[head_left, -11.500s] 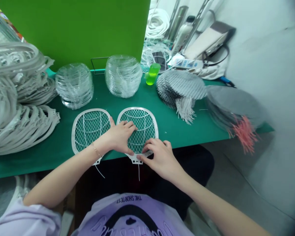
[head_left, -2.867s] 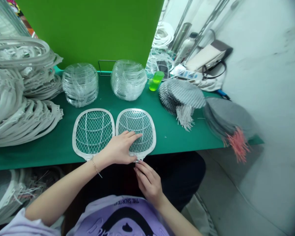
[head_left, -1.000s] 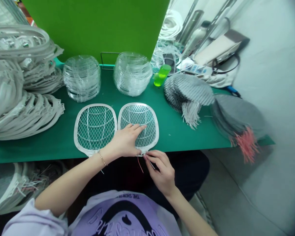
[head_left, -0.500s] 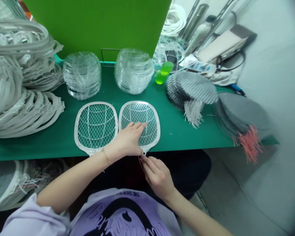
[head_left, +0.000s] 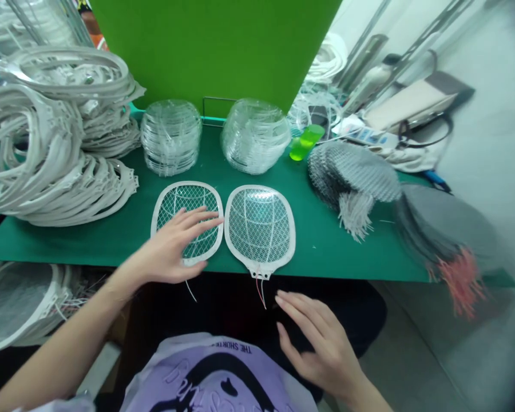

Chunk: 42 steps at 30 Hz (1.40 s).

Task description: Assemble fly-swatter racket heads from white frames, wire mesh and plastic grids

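Nearest, the right hand [head_left: 321,337] hangs off the front of the desk [head_left: 343,260], its grip empty, thumb and fingers apart. From it the right frame [head_left: 260,226] lies toward eleven o'clock, long axis running twelve to six, the tapered neck pointing back at the person. A pair of thin wires [head_left: 261,293], one reddish and one white, droops from that neck, near the right fingertips but apart from them.

The left hand [head_left: 182,240] is closer to the frame's rim, its fingertips just beside it at nine o'clock. That grip is also empty, palm down with fingers stretched across the left frame [head_left: 186,197]; whether it touches is hard to tell. Both frames are rounded, smooth white rims around diamond mesh, the right one's weave looking denser and greyer.

Farther off, by the right frame's clock: at three, matte grey discs [head_left: 450,220] with coral leads [head_left: 461,280]; at two, coarse silvery mesh discs [head_left: 356,171] with pale leads [head_left: 355,212]; at ten, a heap of white plastic frames [head_left: 60,131]; toward eleven and at twelve, glossy clear stacks [head_left: 255,137]; at one, a translucent lime-green container [head_left: 306,143]. Beyond stands a flat green panel [head_left: 214,51].
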Motion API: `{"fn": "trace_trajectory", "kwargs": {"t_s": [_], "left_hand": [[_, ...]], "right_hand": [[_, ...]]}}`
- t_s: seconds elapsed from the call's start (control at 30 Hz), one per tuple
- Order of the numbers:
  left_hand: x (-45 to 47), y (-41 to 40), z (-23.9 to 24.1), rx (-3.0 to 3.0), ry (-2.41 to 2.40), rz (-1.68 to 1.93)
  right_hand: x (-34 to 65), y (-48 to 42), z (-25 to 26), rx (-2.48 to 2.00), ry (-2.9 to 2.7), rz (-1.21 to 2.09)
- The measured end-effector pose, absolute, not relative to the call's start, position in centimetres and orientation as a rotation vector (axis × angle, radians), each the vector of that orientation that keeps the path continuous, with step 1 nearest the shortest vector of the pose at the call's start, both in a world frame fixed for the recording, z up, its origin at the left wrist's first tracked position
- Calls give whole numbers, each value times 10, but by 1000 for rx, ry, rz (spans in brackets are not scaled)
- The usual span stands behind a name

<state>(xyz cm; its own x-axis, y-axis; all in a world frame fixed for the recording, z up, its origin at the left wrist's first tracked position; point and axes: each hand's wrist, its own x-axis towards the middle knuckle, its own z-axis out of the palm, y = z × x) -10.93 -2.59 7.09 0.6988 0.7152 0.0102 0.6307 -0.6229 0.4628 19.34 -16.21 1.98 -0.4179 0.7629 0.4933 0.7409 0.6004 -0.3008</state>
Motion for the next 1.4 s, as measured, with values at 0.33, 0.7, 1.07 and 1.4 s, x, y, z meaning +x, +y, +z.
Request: {"fn": "trace_trajectory", "kwargs": {"t_s": [0.33,0.7,1.07,1.4], "left_hand": [[-152,-59,28,2626,1253,239],[-155,-59,12,2507,898,466],[-152,-54,10,2483,872,486],[-155,-55,6,2544,854,432]], "right_hand": [[74,-137,-21,-1075,-2116,61],[68,-119,-38,-954,-1958,75],[57,-124,-48,-871,-2018,74],[62,-121,-28,-922,-2231,105]]}}
